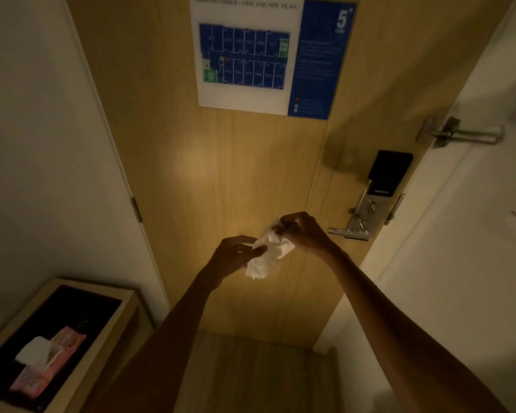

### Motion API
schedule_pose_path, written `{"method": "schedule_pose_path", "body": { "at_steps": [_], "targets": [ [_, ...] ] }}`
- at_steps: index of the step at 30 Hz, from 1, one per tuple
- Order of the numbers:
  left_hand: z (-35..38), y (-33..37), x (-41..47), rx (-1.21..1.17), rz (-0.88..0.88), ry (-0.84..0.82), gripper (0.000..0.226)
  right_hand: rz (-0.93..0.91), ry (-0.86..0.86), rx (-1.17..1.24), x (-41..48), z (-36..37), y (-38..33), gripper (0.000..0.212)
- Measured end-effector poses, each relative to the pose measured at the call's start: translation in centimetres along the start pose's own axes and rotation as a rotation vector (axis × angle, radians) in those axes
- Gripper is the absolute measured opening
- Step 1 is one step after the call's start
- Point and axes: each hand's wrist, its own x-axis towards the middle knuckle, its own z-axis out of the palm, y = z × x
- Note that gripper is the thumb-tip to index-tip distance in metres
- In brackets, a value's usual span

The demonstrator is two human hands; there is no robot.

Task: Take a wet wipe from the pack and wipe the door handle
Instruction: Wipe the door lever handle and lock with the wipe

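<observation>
Both hands are on the wet wipe (269, 252) right now. The right hand (306, 234) pinches its top corner and the left hand (236, 255) pinches lower down, so it hangs crumpled between them, not really spread out yet. Neither hand is free. The door handle (345, 232) sits at about 3 o'clock from the right hand, pretty near but not touching. It's a lever with its long axis running roughly sideways, free end pointing back toward the hands. The right hand is clearly the closer one, so I'd guess it does the wiping. The pack (46, 363) is way off at 8 o'clock on a dark-topped cabinet (125, 305), flap open.
</observation>
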Motion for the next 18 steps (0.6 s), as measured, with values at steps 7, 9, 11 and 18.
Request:
{"method": "schedule_pose_path", "body": {
  "at_steps": [7,9,11,18],
  "targets": [
    [0.6,0.5,2.7,0.294,0.216,0.108,0.025,0.076,0.126,-0.007,-0.3,-2.3,2.5,0.018],
    [0.6,1.6,3.3,0.321,0.232,0.067,0.024,0.076,0.164,0.044,-1.0,-2.7,2.9,0.026],
    [0.8,2.3,4.2,0.357,0.256,0.019,0.026,0.143,0.148,0.159,-2.2,-2.9,3.1,0.023],
    [3.1,3.8,6.5,0.420,0.330,-0.173,0.027,0.283,0.067,0.482,-5.0,-2.7,7.4,0.054]
  ]
}}
